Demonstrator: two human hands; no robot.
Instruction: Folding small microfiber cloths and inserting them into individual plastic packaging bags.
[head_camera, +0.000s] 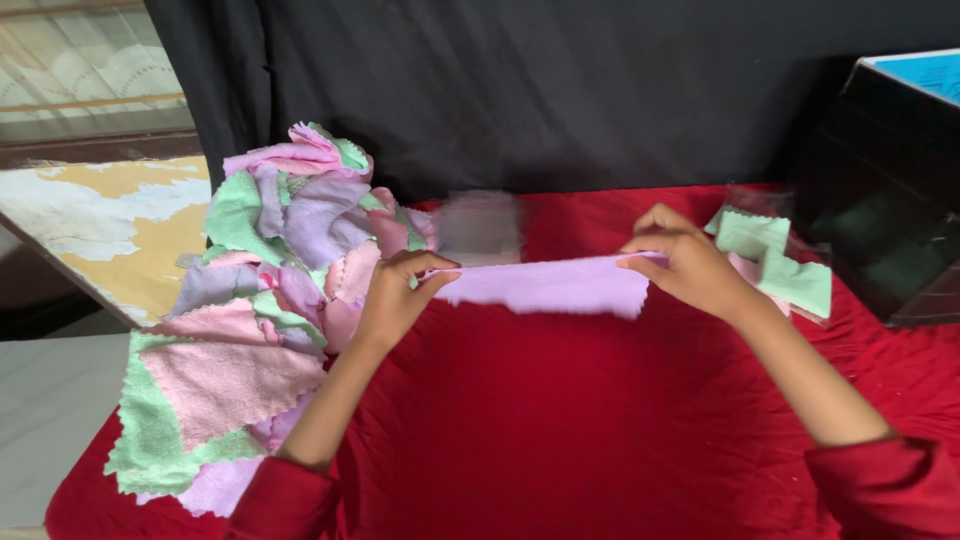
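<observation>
Red cloth (560, 430) covers the table across the lower and middle frame, and a black curtain (560, 90) hangs behind it along the top. In the upper left corner a pale window or screen shows, with a yellow and white patterned board (110, 225) leaning below it and a grey floor at the lower left.

A tall heap of small cloths (270, 290) in lilac, pink and green fills the left of the frame, spilling down to the table's near left edge. A blurred greyish patch (480, 225) sits just right of the heap's top, too smeared to identify. At the right, a small stack of green and pink cloths (775, 265) lies flat on the red cloth, and beside it, at the right edge, stands a dark box (890, 200) with a blue top.

The lilac cloth (555, 283) is stretched in the middle of the frame, above the table, held between both hands. The left hand (395, 295) pinches its left corner between thumb and fingers, close against the heap. The right hand (690, 265) pinches the right corner, fingers curled down over the edge, near the small stack. Both forearms reach in from the bottom, red sleeves at the wrists' far ends
</observation>
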